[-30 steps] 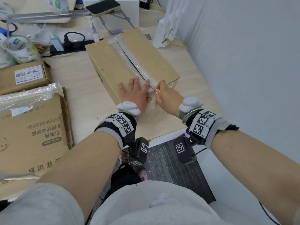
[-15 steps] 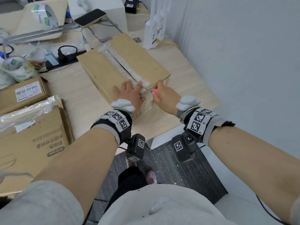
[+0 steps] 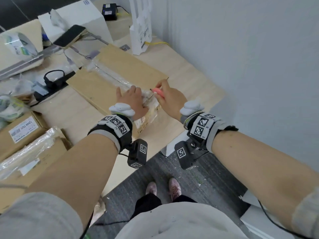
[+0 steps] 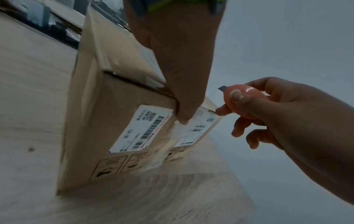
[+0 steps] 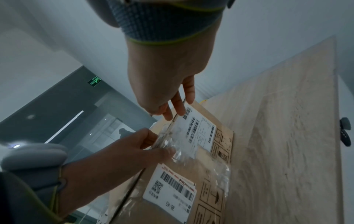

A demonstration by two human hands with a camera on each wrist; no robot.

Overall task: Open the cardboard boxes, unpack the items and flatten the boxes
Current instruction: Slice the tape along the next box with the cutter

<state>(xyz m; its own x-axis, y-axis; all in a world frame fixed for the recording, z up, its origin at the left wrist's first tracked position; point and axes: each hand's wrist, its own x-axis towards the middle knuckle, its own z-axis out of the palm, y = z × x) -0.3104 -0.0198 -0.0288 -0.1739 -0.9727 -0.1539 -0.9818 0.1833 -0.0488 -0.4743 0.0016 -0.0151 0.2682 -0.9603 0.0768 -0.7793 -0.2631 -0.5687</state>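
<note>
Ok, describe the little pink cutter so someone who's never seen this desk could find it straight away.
Start at the big taped box in the middle of the desk. At its near end, the right hand grips the cutter. It is the only pink, rounded thing there, with a short dark blade poking out.

Taped brown cardboard box (image 3: 110,78) lies flat, still sealed.

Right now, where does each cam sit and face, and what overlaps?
Head: above, looking down at the cardboard box on the desk; both forearms, left hand, right hand, feet.
Left wrist: under the left wrist, facing the box's labelled end; left palm, right hand gripping the pink cutter.
Right wrist: under the right wrist, same end; both hands.
Shared: box, hands.
</note>
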